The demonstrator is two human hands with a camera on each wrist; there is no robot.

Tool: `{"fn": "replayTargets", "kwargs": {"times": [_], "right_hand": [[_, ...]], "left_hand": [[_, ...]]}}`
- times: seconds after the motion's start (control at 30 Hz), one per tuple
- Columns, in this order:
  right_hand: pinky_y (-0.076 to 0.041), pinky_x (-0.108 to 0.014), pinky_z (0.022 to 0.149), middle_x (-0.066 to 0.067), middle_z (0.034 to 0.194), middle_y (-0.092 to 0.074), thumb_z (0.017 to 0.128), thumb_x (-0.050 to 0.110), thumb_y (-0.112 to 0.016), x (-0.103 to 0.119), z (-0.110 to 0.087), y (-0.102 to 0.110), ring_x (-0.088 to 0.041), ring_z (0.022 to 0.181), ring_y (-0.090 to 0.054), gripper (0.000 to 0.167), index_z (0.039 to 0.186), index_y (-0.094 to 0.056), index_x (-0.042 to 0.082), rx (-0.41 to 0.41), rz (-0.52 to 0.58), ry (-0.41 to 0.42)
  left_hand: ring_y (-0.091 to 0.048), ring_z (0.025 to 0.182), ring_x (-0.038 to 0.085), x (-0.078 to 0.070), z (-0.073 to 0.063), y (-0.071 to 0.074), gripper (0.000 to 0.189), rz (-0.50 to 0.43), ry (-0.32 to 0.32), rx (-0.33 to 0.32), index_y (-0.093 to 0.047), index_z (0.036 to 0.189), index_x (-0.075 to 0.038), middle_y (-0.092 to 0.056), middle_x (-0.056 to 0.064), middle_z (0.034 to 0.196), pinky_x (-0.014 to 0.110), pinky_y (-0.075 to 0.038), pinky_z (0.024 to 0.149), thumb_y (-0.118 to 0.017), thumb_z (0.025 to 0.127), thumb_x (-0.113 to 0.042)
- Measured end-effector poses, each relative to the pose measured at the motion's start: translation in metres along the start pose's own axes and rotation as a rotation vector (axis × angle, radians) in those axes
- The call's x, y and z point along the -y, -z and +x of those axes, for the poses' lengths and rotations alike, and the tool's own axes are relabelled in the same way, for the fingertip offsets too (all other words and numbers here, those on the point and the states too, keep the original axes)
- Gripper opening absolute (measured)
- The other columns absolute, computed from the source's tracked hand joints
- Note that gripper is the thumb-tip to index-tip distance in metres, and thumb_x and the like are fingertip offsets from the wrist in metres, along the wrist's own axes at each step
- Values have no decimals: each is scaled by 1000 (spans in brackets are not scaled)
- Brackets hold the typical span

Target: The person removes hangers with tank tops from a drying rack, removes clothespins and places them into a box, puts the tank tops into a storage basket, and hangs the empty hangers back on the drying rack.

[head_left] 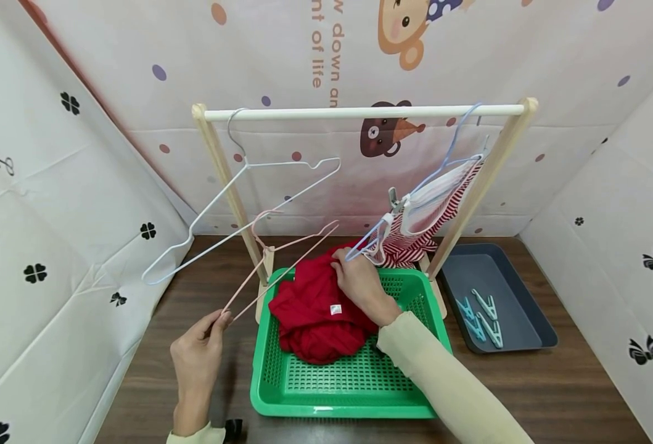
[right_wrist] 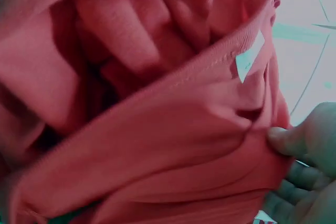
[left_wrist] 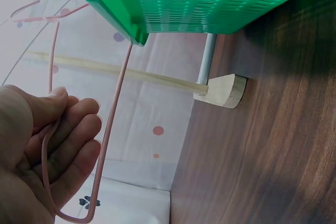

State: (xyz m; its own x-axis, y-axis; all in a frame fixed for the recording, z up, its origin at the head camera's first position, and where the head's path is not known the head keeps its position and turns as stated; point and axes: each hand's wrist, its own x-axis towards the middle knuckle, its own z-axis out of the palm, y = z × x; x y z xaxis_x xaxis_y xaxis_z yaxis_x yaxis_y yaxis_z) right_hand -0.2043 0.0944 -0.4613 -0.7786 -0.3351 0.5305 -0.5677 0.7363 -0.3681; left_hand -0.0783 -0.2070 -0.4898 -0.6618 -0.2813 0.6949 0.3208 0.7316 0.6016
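My left hand (head_left: 200, 348) pinches one end of a pink wire hanger (head_left: 270, 248) between thumb and fingers, left of the green basket (head_left: 354, 409). In the left wrist view, the hanger's rounded end lies across the palm. A red cloth garment (head_left: 312, 314) lies bunched in the basket, with a small white label (head_left: 335, 309) on it. My right hand (head_left: 362, 285) grips its upper edge near the back of the basket. The right wrist view has the thumb pressed on the red cloth and the fingers partly behind it.
Above the basket stands a wooden rack with a white rail (head_left: 326, 113). On it hang a white hanger (head_left: 293, 164) at left and, at right, a blue hanger (head_left: 443, 163) with a red-striped garment (head_left: 404, 243). A dark tray (head_left: 526, 330) holds several clothespins (head_left: 484, 317).
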Motion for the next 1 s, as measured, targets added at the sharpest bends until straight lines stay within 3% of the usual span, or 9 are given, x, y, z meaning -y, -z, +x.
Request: {"fn": "replayTargets", "kwargs": {"times": [0.27, 0.4, 0.53, 0.67, 0.77, 0.87, 1.0], "right_hand": [[-58, -47, 83, -14, 102, -70, 101, 2, -70, 18, 8, 14, -31, 97, -70, 8, 108, -69, -2, -168, 198, -27], [-58, -45, 85, -12, 104, -70, 101, 3, -71, 27, 3, 25, -28, 99, -70, 9, 110, -70, 0, -175, 245, 17], [-60, -40, 83, -8, 102, -70, 99, 2, -74, 29, -8, 32, -23, 94, -70, 9, 108, -71, 2, -35, 229, 124], [-57, -32, 77, -2, 95, -66, 100, 4, -75, 26, -20, 32, -16, 84, -65, 6, 100, -69, 6, 246, 176, 215], [-54, -29, 77, 1, 93, -63, 102, 6, -73, 23, -25, 28, -13, 82, -60, 7, 98, -67, 9, 395, 145, 214], [-54, -31, 78, 2, 94, -64, 104, 15, -71, 23, -26, 25, -13, 84, -60, 8, 99, -69, 10, 408, 143, 143], [-57, -37, 82, 0, 99, -68, 107, 25, -69, 23, -18, 25, -17, 89, -66, 16, 104, -73, 10, 284, 183, 29]], "left_hand": [[-74, 70, 10, 1, -2, 2, 15, -15, 10, -4, -82, 96, 6, -79, 14, 82, 3, -48, 70, -87, 83, 10], [-75, 70, 12, 2, -2, 1, 16, -23, -2, -3, -82, 97, 5, -79, 14, 83, 4, -49, 70, -87, 82, 11], [-75, 71, 11, 2, -1, 1, 15, -29, 0, 0, -82, 97, 6, -79, 14, 83, 4, -49, 71, -86, 83, 10], [-75, 71, 10, 3, -1, 1, 15, -26, 5, -6, -82, 97, 6, -79, 14, 84, 3, -48, 71, -86, 84, 10], [-75, 70, 12, 3, -1, 1, 15, -14, 1, -4, -82, 97, 5, -79, 13, 83, 4, -48, 70, -86, 83, 10], [-75, 69, 14, 2, -1, 0, 15, -6, -3, -1, -82, 96, 4, -79, 13, 83, 4, -48, 69, -87, 83, 9], [-75, 70, 13, 1, -1, 0, 14, -21, 1, 1, -82, 97, 5, -79, 14, 83, 4, -49, 69, -86, 84, 10]]}}
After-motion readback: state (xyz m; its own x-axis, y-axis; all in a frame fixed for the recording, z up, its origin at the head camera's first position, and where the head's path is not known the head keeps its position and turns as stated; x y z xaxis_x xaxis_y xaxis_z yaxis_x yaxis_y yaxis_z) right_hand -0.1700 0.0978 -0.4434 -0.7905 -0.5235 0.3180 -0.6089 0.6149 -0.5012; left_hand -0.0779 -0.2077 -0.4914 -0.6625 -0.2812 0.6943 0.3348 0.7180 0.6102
